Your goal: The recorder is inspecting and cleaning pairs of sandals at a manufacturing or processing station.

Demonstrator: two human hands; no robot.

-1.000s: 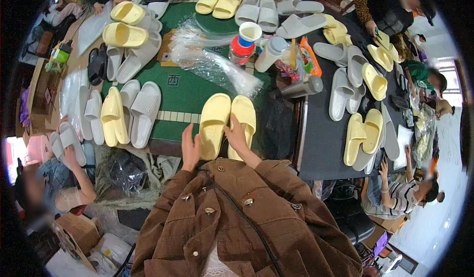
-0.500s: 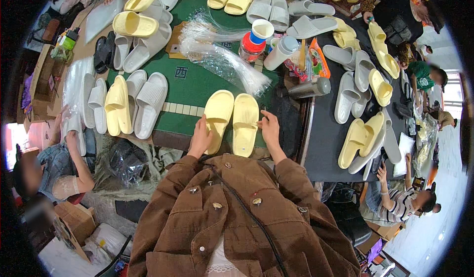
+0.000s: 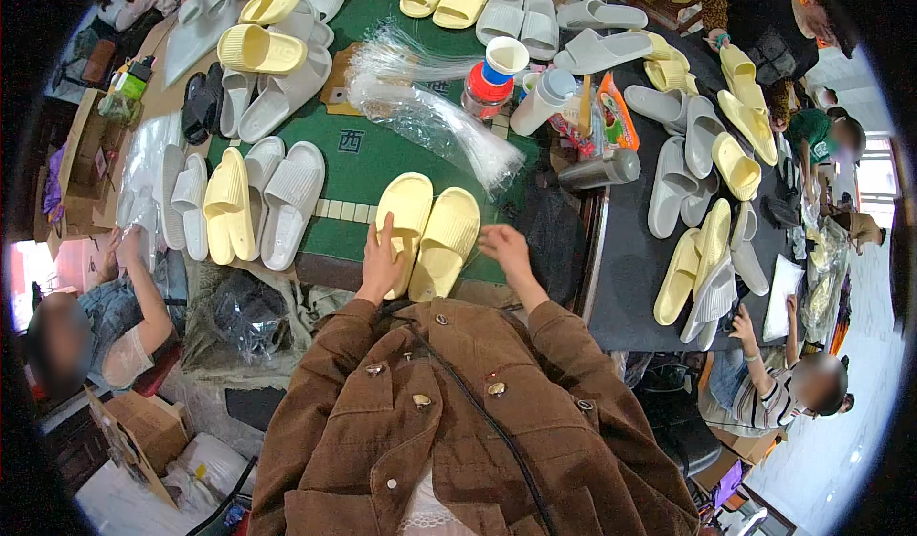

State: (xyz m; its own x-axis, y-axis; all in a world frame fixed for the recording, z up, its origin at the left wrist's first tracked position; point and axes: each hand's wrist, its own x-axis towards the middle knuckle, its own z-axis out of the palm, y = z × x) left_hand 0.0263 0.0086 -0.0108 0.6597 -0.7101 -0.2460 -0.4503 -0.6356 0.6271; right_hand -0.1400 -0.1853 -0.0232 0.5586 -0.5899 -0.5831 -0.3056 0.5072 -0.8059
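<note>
Two yellow slippers (image 3: 427,237) under left grip (image 3: 380,264) (right grip (image 3: 504,249) beside)

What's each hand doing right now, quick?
Left hand: open, lying flat on the left yellow slipper of the pair.
Right hand: open, holding nothing, just right of the right yellow slipper.

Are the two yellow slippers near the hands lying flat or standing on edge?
Flat. Both yellow slippers lie side by side, footbeds up, on the green table.
</note>
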